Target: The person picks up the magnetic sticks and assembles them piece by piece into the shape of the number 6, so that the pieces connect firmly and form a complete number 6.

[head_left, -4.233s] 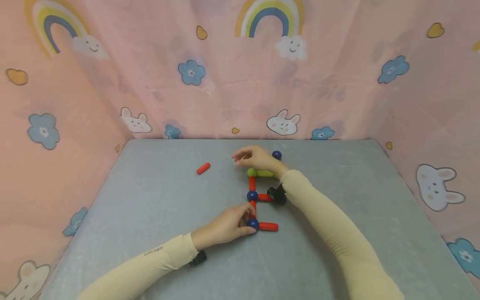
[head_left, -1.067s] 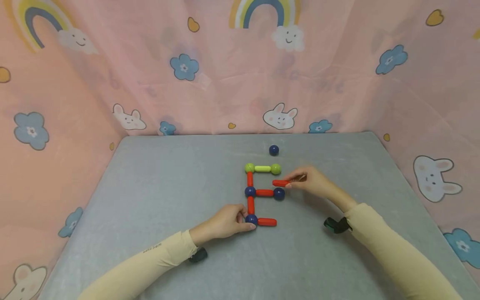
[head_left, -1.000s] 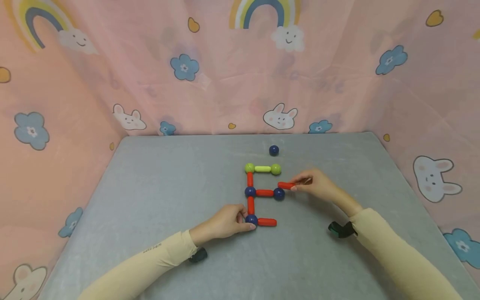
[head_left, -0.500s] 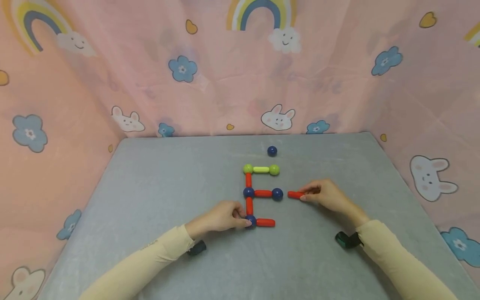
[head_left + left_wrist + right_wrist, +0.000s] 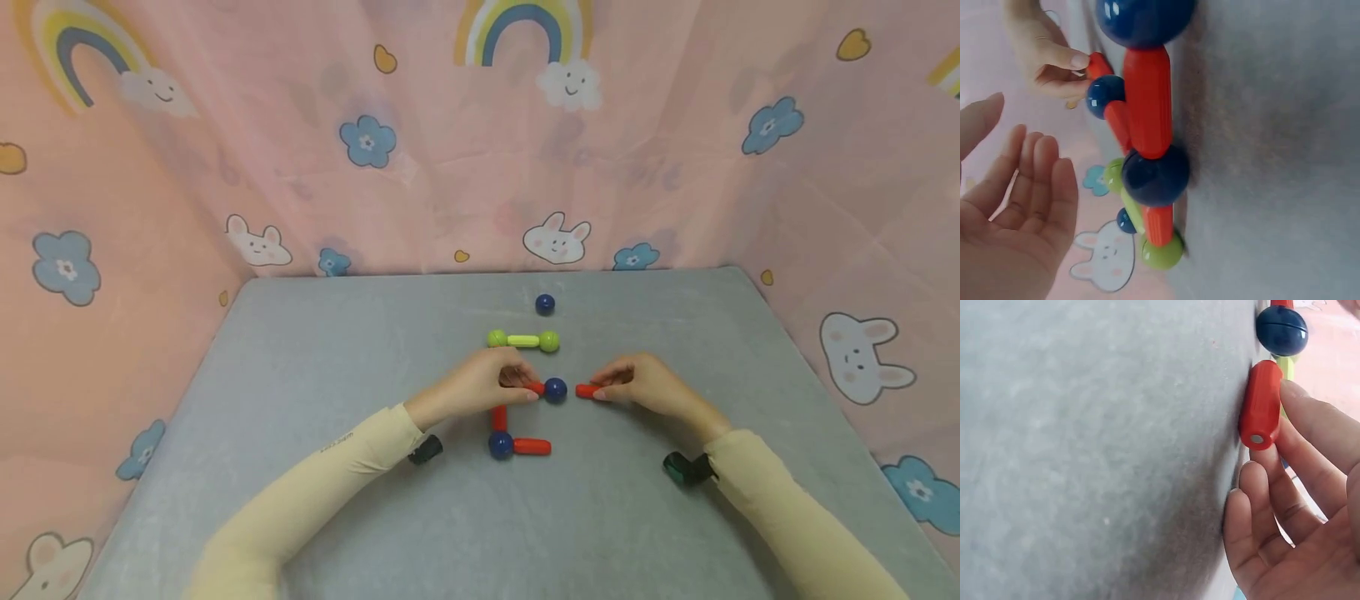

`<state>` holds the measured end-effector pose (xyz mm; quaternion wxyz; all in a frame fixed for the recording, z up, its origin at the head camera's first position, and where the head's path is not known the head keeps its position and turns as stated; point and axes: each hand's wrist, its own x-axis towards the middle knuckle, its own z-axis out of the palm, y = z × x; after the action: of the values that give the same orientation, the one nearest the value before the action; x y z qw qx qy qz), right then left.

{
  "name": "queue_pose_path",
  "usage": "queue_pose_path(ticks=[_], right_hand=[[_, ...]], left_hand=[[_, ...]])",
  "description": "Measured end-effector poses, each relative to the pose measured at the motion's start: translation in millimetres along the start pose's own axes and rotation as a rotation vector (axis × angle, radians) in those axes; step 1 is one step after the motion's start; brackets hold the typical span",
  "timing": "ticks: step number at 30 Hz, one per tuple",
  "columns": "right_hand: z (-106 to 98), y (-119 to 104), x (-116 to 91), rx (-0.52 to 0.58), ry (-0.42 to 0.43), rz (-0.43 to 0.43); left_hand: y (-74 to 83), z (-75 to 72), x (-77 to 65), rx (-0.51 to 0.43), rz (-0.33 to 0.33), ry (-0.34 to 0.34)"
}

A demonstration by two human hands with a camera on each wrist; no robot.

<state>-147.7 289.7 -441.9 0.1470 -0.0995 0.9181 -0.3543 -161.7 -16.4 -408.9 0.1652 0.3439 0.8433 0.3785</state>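
Note:
Magnetic rods and balls form an E-like figure on the grey table. Between thumb and fingers my right hand (image 5: 652, 387) pinches a loose red magnetic rod (image 5: 587, 391), its tip just right of the blue ball (image 5: 555, 390) ending the middle branch. My left hand (image 5: 474, 385) hovers over that branch's red rod (image 5: 535, 388), covering the middle junction from above. The left wrist view shows the fingers parted from the thumb, beside the junction's blue ball (image 5: 1155, 175). Below lie another blue ball (image 5: 501, 445) and a red rod (image 5: 532, 447). Green balls (image 5: 550, 342) and a light green rod (image 5: 522, 341) make the top.
A loose blue ball (image 5: 545, 304) sits behind the figure, toward the back of the grey table (image 5: 337, 358). A pink patterned curtain (image 5: 435, 192) surrounds the table's back and sides. Each wrist carries a small black camera (image 5: 686, 469).
My right hand took the red rod from the table's left and brought it over to the middle branch's right end. My left hand left the bottom blue ball and moved up to the middle branch.

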Motion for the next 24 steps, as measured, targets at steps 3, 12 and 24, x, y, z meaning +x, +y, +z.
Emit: queue_pose_path(ticks=[3, 12, 24], right_hand=[[2.0, 0.3, 3.1, -0.001, -0.003, -0.021], [4.1, 2.3, 5.2, 0.018, -0.016, -0.026], [7.7, -1.8, 2.8, -0.012, -0.004, -0.006]], left_hand=[[-1.4, 5.1, 15.8, 0.005, 0.034, -0.004], [-11.8, 17.7, 43.6, -0.001, 0.039, -0.004], [-21.5, 29.2, 54.2, 0.08, 0.007, -0.048]])
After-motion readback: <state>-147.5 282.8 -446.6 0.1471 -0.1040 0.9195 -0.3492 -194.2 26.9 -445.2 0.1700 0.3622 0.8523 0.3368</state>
